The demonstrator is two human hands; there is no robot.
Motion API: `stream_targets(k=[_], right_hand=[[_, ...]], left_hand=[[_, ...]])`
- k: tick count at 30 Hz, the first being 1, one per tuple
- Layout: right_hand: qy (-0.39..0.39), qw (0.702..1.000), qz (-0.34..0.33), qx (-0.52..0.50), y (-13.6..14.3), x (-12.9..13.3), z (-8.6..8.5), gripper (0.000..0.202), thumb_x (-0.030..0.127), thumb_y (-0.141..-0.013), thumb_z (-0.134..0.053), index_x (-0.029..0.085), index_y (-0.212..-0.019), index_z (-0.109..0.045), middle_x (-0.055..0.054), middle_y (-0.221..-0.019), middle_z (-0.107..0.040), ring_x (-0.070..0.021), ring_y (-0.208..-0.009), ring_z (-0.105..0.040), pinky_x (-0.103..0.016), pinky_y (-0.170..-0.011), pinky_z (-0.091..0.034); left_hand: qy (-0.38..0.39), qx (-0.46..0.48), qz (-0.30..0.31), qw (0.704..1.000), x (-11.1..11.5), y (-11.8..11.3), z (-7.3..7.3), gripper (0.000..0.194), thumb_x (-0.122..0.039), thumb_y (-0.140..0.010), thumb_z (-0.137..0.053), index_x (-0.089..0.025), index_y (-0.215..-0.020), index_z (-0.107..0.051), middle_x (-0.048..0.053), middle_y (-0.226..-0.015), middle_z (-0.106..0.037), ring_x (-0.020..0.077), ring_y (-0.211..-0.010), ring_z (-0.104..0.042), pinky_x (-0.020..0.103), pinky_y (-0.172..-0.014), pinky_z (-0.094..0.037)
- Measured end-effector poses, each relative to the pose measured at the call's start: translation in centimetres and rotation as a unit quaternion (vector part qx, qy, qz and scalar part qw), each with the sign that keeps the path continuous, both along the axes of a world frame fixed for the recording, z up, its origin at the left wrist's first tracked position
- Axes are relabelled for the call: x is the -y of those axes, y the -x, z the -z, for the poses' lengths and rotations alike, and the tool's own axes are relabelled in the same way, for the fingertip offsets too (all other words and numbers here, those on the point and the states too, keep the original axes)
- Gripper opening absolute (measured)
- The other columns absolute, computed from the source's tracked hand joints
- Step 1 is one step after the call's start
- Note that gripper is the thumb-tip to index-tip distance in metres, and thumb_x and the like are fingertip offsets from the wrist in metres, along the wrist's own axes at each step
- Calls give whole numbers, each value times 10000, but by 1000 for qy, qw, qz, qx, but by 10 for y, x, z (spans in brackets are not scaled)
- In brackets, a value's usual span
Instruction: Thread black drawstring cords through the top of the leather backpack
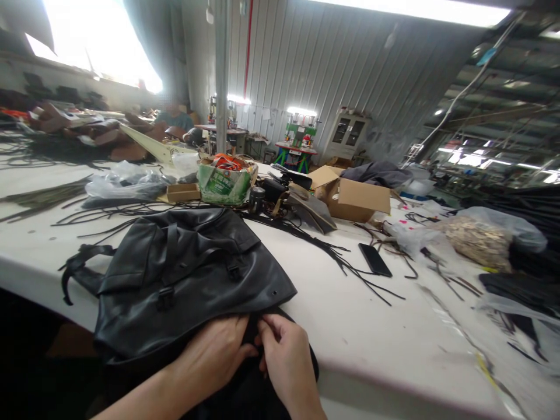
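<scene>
A black leather-look backpack [192, 274] with straps and buckles lies on the white table, its near edge toward me. My left hand [219, 350] reaches under the bag's near flap, fingertips partly hidden beneath it, thumb pointing right. Close beside it, my right hand [284, 350] is closed, thumb and fingers pinching at the dark material by the bag's opening. What exactly lies between the fingers is hidden. A small eyelet [275, 293] shows near the bag's right corner.
Black cords [324, 248] run across the white table [350, 326]. Behind the bag stand a green bucket-like container [223, 184] and an open cardboard box [361, 198]. A phone [375, 259] lies at right, a plastic bag of pale pieces [476, 239] beyond. A person [175, 119] is at the back left.
</scene>
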State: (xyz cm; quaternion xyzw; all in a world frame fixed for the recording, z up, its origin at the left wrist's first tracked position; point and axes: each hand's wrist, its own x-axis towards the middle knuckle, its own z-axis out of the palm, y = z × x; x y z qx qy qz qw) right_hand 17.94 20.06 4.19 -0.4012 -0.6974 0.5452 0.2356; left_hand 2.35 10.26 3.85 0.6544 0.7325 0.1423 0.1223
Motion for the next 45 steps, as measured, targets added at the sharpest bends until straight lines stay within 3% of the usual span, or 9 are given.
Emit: stream_targets(k=[3, 7, 12, 16, 21, 30, 39, 43, 45], right_hand=[[-7, 1000, 3, 8, -1, 0, 1, 432, 552, -1052, -561, 221, -818, -710, -11, -639, -670, -154, -431, -560, -223, -397, -347], [-24, 999, -2, 32, -3, -2, 0, 489, 581, -1095, -532, 236, -783, -682, 11, -531, -573, -178, -425, -542, -258, -422, -345], [-185, 982, -2, 44, -9, -4, 2, 384, 413, -1118, -520, 247, -937, -815, -64, -925, -791, -265, -849, -749, -336, -759, -501], [-308, 948, 26, 79, -8, 0, 9, 358, 261, -1121, -482, 240, -1002, -818, -64, -952, -768, -259, -880, -730, -356, -780, -406], [-394, 909, 35, 128, 3, 5, 14, 277, 107, -1055, -570, 239, -875, -732, -19, -841, -696, -198, -716, -645, -393, -664, -230], [-433, 884, 51, 167, 17, 2, 21, 245, 61, -977, -708, 216, -787, -702, -17, -792, -690, -174, -644, -604, -382, -629, -195], [-395, 907, 46, 140, 23, 2, 23, 237, 112, -1016, -724, 223, -806, -724, -2, -817, -708, -167, -691, -637, -384, -657, -228], [-402, 905, 44, 134, 22, 4, 26, 248, 117, -1043, -647, 223, -832, -724, -13, -836, -705, -174, -696, -628, -382, -658, -227], [-411, 901, 46, 132, 21, 4, 28, 268, 125, -1056, -611, 221, -827, -712, -16, -828, -691, -173, -681, -614, -377, -655, -234]], left_hand=[[18, 20, 8, 1000, -6, 8, -8, 252, -268, -1111, -556, -212, -1295, -719, 125, -1319, -777, 324, -1275, -748, 482, -1108, -615], [25, 4, 37, 999, -14, 19, -7, 364, -172, -1115, -407, -182, -1185, -765, 147, -1198, -802, 301, -1137, -767, 443, -1028, -579], [4, 35, -8, 999, -25, 26, -5, 352, -192, -1094, -412, -148, -946, -728, 135, -964, -787, 241, -894, -727, 364, -812, -452], [-12, 111, -42, 993, -30, 35, -18, 372, -293, -1081, -470, -180, -752, -601, 0, -726, -651, 115, -672, -535, 313, -680, -306], [4, 177, -45, 983, -31, 42, -25, 394, -343, -1060, -485, -170, -742, -639, -30, -675, -574, 97, -655, -474, 288, -638, -284], [6, 209, -48, 977, -29, 39, -32, 356, -321, -1030, -528, -167, -799, -751, -10, -718, -664, 112, -680, -534, 275, -651, -326], [2, 236, -68, 969, -28, 41, -36, 440, -496, -1080, -560, -197, -849, -785, 12, -813, -790, 158, -758, -688, 290, -696, -413], [-23, 196, -61, 978, -28, 40, -32, 311, -318, -1060, -540, -238, -1093, -839, 59, -1140, -872, 260, -1067, -805, 355, -932, -535], [-24, 180, -45, 982, -30, 40, -29, 392, -232, -1025, -538, -293, -1284, -826, 57, -1317, -852, 302, -1247, -791, 415, -1080, -545]])
